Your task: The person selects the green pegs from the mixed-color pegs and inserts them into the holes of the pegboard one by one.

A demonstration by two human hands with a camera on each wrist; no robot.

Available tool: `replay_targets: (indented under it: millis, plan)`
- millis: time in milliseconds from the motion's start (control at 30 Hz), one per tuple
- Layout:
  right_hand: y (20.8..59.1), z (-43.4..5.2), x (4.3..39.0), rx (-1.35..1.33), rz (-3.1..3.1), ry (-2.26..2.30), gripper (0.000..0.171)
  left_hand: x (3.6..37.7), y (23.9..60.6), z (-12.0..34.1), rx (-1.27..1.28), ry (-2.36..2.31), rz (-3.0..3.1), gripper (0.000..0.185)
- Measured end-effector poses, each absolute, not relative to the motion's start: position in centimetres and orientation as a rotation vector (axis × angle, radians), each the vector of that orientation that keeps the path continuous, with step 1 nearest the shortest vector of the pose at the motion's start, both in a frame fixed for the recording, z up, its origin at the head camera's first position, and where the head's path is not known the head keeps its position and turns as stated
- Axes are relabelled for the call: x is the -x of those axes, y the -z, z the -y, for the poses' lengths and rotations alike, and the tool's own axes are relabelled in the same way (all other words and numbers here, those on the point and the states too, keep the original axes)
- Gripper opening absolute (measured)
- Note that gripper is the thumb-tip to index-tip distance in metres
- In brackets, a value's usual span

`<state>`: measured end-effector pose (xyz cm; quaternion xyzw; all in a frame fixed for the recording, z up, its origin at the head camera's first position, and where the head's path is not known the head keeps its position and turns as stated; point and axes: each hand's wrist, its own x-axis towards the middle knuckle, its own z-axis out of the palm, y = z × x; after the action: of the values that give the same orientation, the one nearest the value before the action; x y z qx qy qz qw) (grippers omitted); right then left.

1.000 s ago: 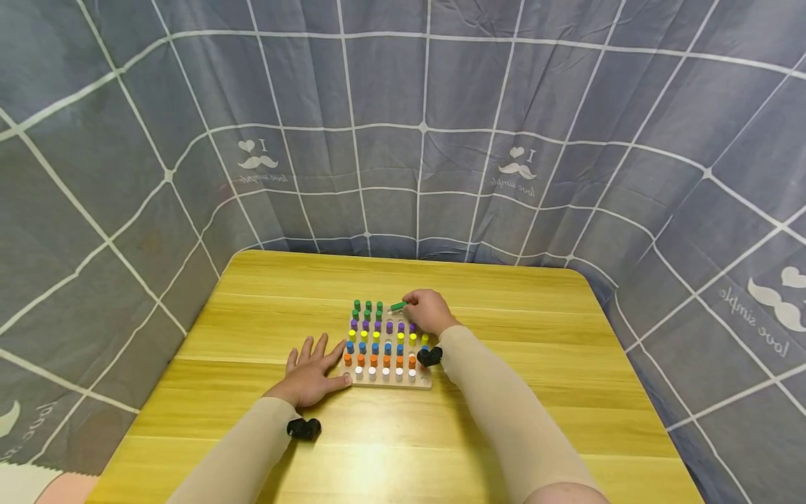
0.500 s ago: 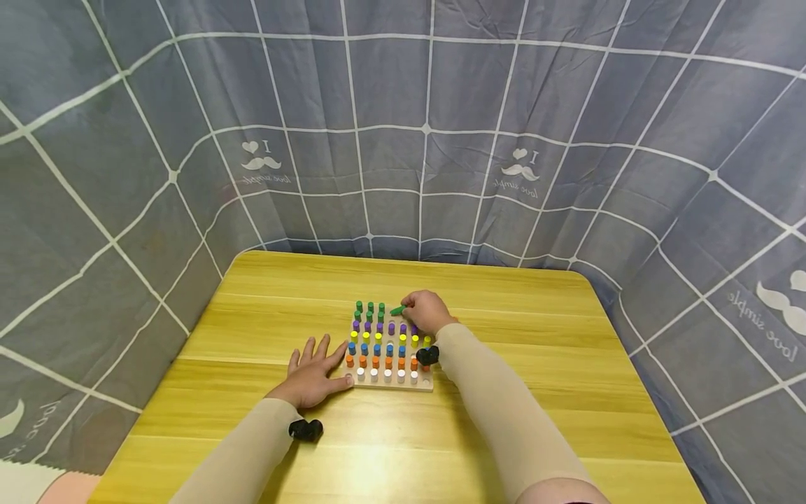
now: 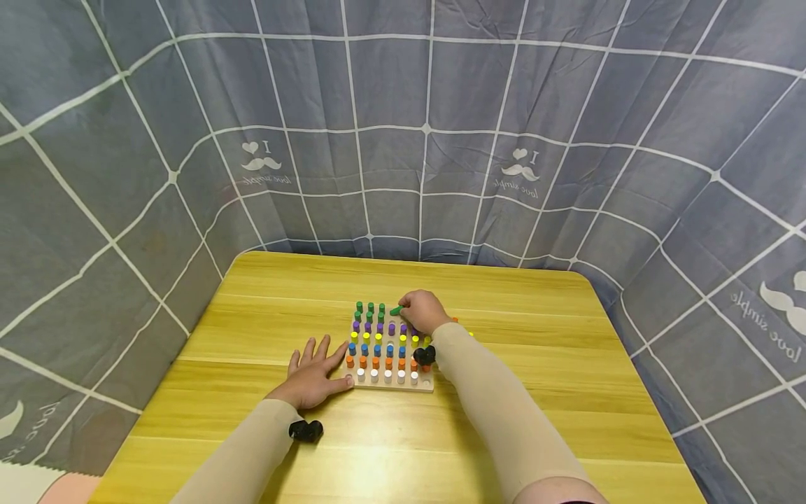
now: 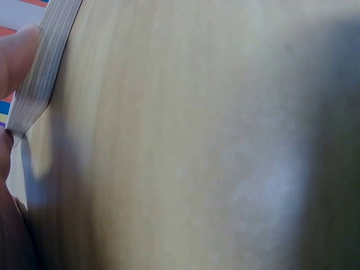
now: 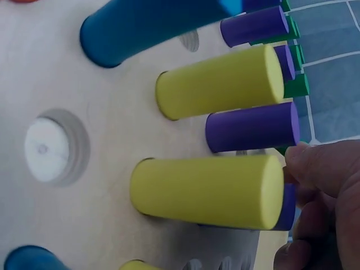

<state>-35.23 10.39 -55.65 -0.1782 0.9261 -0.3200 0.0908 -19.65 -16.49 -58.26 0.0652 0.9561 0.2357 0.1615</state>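
A wooden pegboard (image 3: 392, 388) carries rows of upright pegs in green, purple, yellow, blue, orange and white. My right hand (image 3: 425, 312) pinches a green peg (image 3: 396, 311) tilted over the board's far rows, right of the standing green pegs (image 3: 370, 307). In the right wrist view, the fingers (image 5: 329, 169) lie behind yellow pegs (image 5: 208, 191) and a purple peg (image 5: 253, 126); the held peg is mostly hidden there. My left hand (image 3: 311, 376) lies with fingers spread at the board's left side. The thumb (image 4: 19, 56) touches the board's edge (image 4: 48, 62) in the left wrist view.
The board stands on a wood-grain table (image 3: 302, 287). Small orange (image 3: 455, 320) and yellow (image 3: 471, 334) pieces show just beyond my right wrist. A grey gridded curtain (image 3: 390, 161) surrounds the table's back and sides. A white disc (image 5: 48, 149) sits low in one hole.
My right hand has shifted slightly left with the green peg, whose tilt has changed a little. Orange and yellow pieces have come into view behind the wrist. The left hand stays on the board.
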Motion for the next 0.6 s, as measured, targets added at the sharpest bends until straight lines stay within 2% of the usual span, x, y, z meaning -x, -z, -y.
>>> replay_targets:
  millis: [600]
  plan:
    - [55.76,-9.77,35.61,0.521,-2.712,0.978,0.027,19.54,58.07,16.38,-0.181,-0.690,-2.730,0.088]
